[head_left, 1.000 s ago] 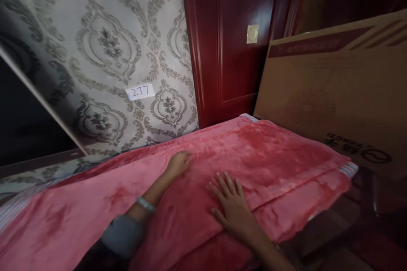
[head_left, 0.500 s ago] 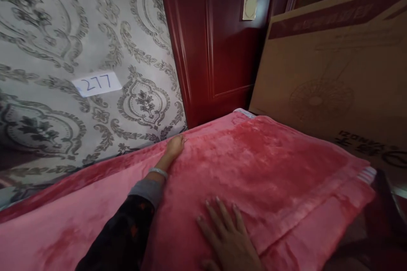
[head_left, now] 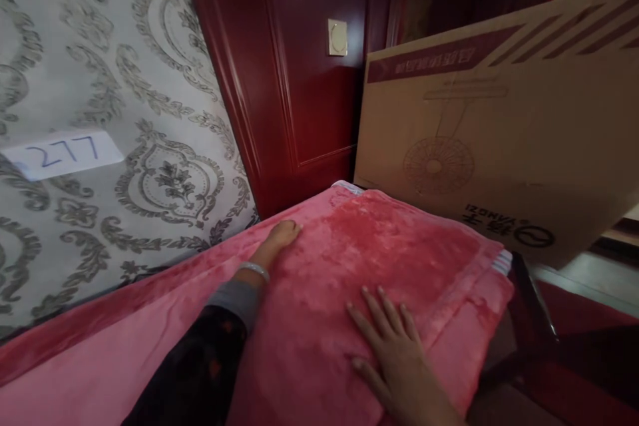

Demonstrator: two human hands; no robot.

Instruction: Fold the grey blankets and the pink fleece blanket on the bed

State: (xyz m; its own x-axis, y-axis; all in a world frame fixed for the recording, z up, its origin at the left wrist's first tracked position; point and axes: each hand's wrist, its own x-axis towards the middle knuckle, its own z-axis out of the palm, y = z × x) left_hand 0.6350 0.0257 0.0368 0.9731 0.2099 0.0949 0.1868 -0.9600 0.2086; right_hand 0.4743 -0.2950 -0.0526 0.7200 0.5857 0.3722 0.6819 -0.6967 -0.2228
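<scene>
A pink-red plush blanket (head_left: 349, 259) lies folded in layers, with a pale striped edge at its far and right corners. My left hand (head_left: 282, 236) is on its top layer near the wall side, fingers curled together against the fabric; the fingertips are partly hidden. A light bracelet circles that wrist, below a grey cuff and dark sleeve. Closer to me, my right hand (head_left: 399, 353) rests palm down on the blanket, fingers spread.
A patterned wall (head_left: 164, 113) with a paper label (head_left: 64, 154) reading "277" stands on the left. Behind the blanket are a dark red panel (head_left: 319, 106) and a wall switch (head_left: 337, 38). A large cardboard box (head_left: 539, 133) leans at right, near a dark frame (head_left: 534, 299).
The view has swung to the right, showing more of the box and floor. My left hand has moved along the blanket toward its far corner. My right hand remains spread on the blanket.
</scene>
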